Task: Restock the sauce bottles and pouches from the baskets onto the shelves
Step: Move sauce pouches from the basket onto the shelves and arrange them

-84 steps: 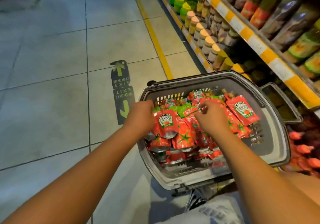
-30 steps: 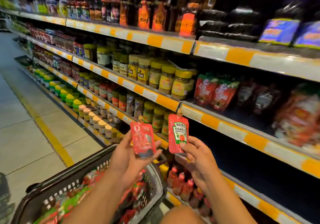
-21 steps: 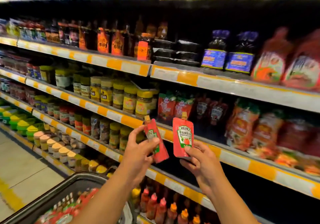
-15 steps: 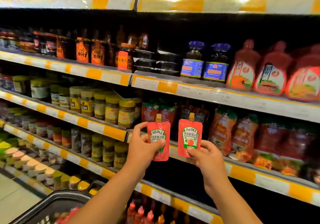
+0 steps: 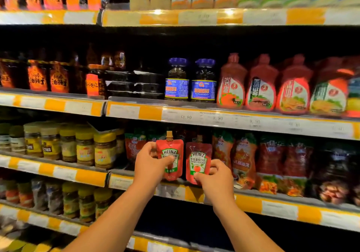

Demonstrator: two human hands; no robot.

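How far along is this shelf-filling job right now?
Done: hard to say; red pouches already stand at the back of that shelf, but who put them there is unclear. In hand: the left hand holds one Heinz ketchup pouch and the right hand holds another Heinz pouch, both upright at the shelf's front edge, not yet released. Left: setting these down; the basket is out of view, so its contents can't be judged.

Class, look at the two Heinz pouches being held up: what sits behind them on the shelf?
Behind the left pouch and right pouch, dark red pouches with green tops show in shadow. How many stand directly behind is hidden by the pouches and both hands.
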